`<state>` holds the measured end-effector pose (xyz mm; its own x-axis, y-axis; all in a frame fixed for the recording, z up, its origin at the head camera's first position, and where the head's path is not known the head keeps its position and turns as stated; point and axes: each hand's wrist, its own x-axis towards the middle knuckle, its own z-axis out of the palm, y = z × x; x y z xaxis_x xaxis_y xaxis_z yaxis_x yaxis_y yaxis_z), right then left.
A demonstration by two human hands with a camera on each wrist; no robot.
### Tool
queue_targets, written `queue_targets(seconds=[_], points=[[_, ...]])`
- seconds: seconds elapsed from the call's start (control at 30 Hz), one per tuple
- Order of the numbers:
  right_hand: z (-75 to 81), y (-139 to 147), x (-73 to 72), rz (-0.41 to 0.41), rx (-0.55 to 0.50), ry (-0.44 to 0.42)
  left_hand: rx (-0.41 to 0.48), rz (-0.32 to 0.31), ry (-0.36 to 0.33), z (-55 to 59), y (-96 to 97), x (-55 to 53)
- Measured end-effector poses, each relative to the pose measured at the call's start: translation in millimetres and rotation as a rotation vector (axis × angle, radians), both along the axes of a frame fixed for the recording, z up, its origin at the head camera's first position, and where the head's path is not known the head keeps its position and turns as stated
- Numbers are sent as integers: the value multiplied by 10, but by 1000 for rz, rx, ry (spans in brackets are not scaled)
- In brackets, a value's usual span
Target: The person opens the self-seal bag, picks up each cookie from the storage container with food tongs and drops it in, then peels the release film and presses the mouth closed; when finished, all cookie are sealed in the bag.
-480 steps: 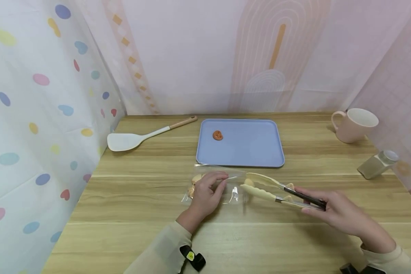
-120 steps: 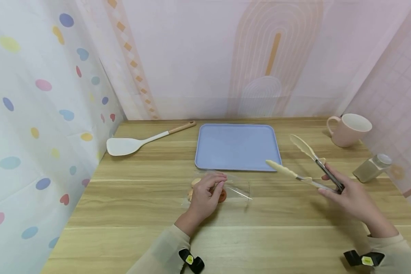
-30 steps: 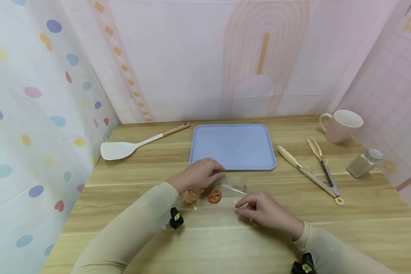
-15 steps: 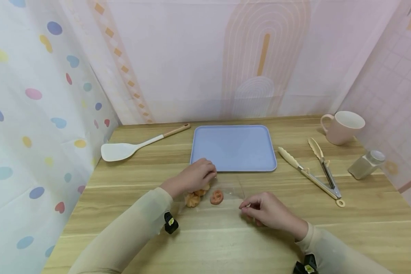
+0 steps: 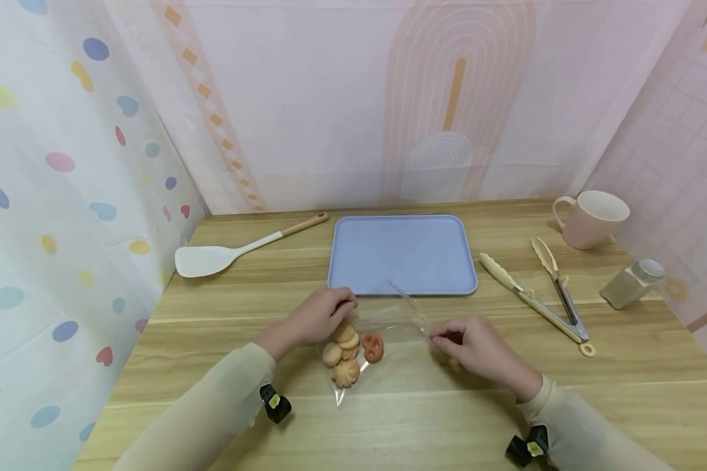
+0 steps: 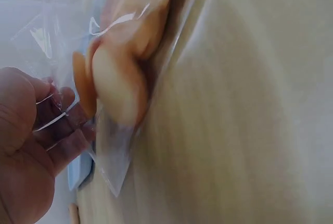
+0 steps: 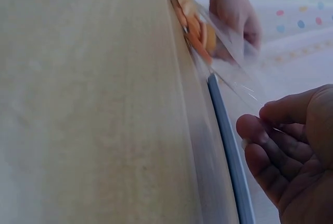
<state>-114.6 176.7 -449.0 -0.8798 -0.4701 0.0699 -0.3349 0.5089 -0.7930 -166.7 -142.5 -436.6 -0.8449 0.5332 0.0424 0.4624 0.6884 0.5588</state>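
A clear plastic bag (image 5: 397,337) stretches between my hands just in front of the tray. Several pale round and swirled cookies (image 5: 345,373) are gathered at its left end, with a reddish-brown pretzel-shaped cookie (image 5: 373,347) beside them. My left hand (image 5: 321,314) pinches the bag's film at the far left corner; in the left wrist view its thumb and fingers (image 6: 65,148) lie on either side of the film. At the other end, my right hand (image 5: 477,347) pinches the bag's right edge between thumb and forefinger (image 7: 250,127).
A blue tray (image 5: 403,255) lies behind the bag. Cream-tipped tongs (image 5: 539,301) rest spread on the right. Further right are a pink mug (image 5: 592,222) and a tilted shaker jar (image 5: 632,284). A white spatula (image 5: 206,260) lies at the back left. Curtains enclose the table.
The pretzel-shaped cookie went from the tray into the bag. My right hand put down the tongs and took the bag's edge. Lately the left hand moved left and the cookies shifted nearer me.
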Motion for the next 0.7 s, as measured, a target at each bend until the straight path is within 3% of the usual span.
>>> queue_targets(seconds=[0.13,0.33,0.53,0.7], points=[[3,-36,-55,-57,2,28,113,29,-121,-51,-55,137],[-9,-192,-141,-167,-68,-25,367,105,-323,-161,-75,383],[-34,-300,-208,-265,-100,-40,509,180,-430,-288,-76,511],[-20,-342,-225,-268,-142,-65,557,249,-437,-340,-122,552]])
